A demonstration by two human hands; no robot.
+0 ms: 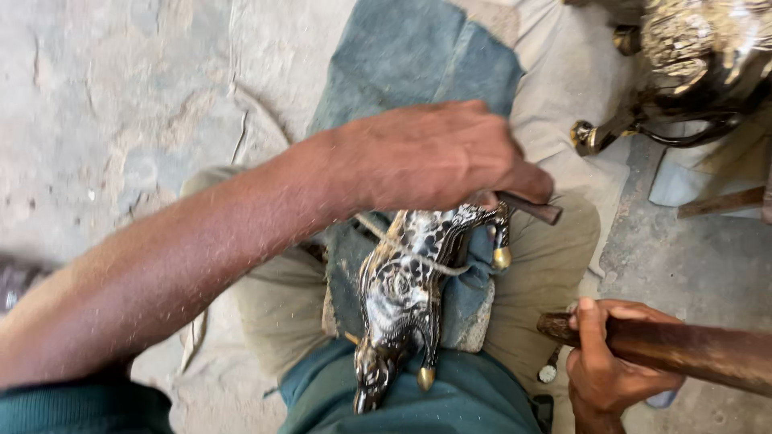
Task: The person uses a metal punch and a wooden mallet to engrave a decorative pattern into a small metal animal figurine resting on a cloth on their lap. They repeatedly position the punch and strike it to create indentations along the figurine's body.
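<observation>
A dark metal animal figure [402, 293] with engraved patterns and brass-tipped legs lies on a blue cloth pad [466, 301] across my lap. My left hand [434, 157] reaches over it, closed around a thin dark tool [532, 208] whose end sticks out to the right, close to the figure's upper legs. A light cord [418, 257] crosses the figure's body. At the lower right, my right hand [607, 362] grips a thick brown wooden handle [683, 350] that runs off the right edge.
Another ornate shiny metal piece [691, 56] with brass feet stands at the top right. A blue cloth [418, 56] is spread over a pale sheet on the rough stone floor [112, 96]. A wooden stick [724, 202] lies at the right.
</observation>
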